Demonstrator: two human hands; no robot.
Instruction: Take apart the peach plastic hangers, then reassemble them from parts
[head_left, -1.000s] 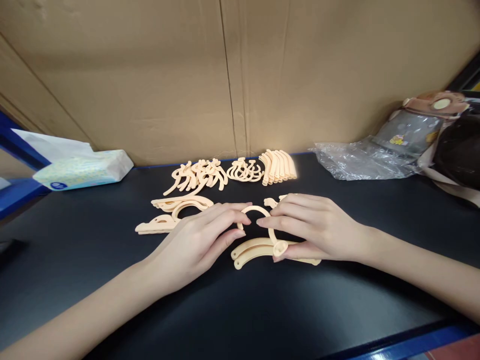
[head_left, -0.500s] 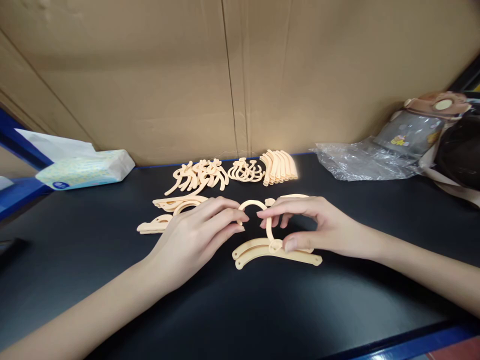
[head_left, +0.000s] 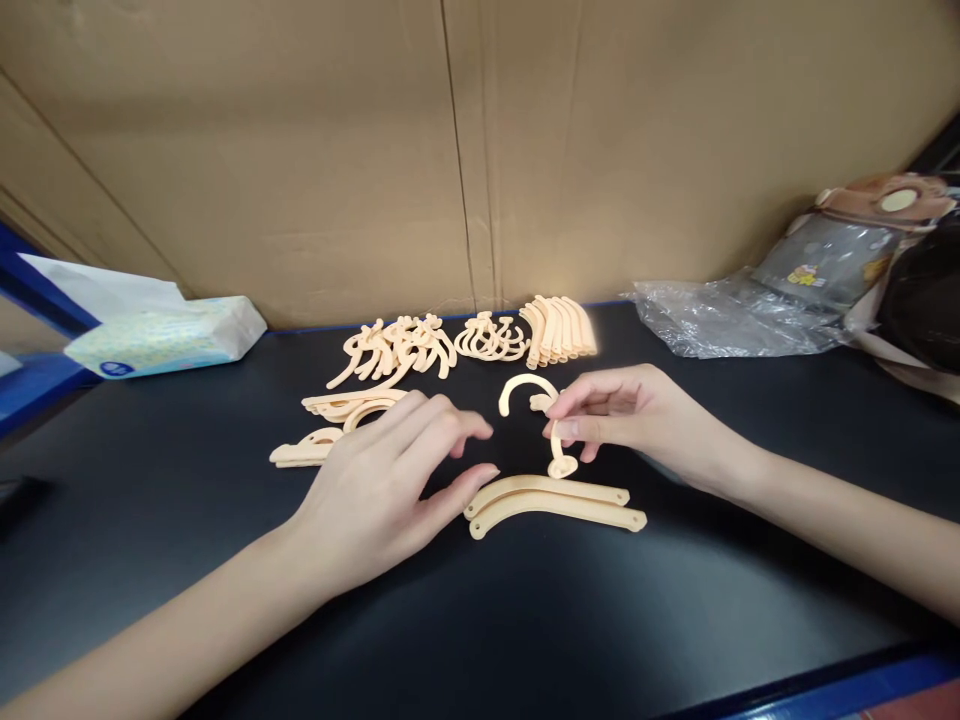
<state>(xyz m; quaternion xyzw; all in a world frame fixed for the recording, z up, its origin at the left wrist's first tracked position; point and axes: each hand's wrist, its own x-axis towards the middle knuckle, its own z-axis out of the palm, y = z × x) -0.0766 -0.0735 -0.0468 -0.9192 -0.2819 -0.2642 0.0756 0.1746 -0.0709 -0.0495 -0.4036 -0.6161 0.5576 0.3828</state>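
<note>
My right hand (head_left: 637, 420) pinches a peach plastic hook piece (head_left: 541, 415), held just above the black table. Below it lie two curved peach hanger arms (head_left: 555, 503), stacked side by side. My left hand (head_left: 390, 480) rests on the table with fingers spread; its thumb tip touches the left end of the arms. More flat peach pieces (head_left: 341, 425) lie just beyond my left hand.
At the back stand rows of peach parts: hooks (head_left: 397, 350), small curled clips (head_left: 491, 340) and a stack of curved arms (head_left: 559, 332). A tissue pack (head_left: 161, 335) sits far left, crumpled clear plastic (head_left: 720, 320) and a bottle (head_left: 847, 250) far right. A cardboard wall (head_left: 465, 150) is behind.
My right hand has lifted the hook piece up and away from the hanger arms. My left hand let go of the hook and opened, settling lower beside the arms.
</note>
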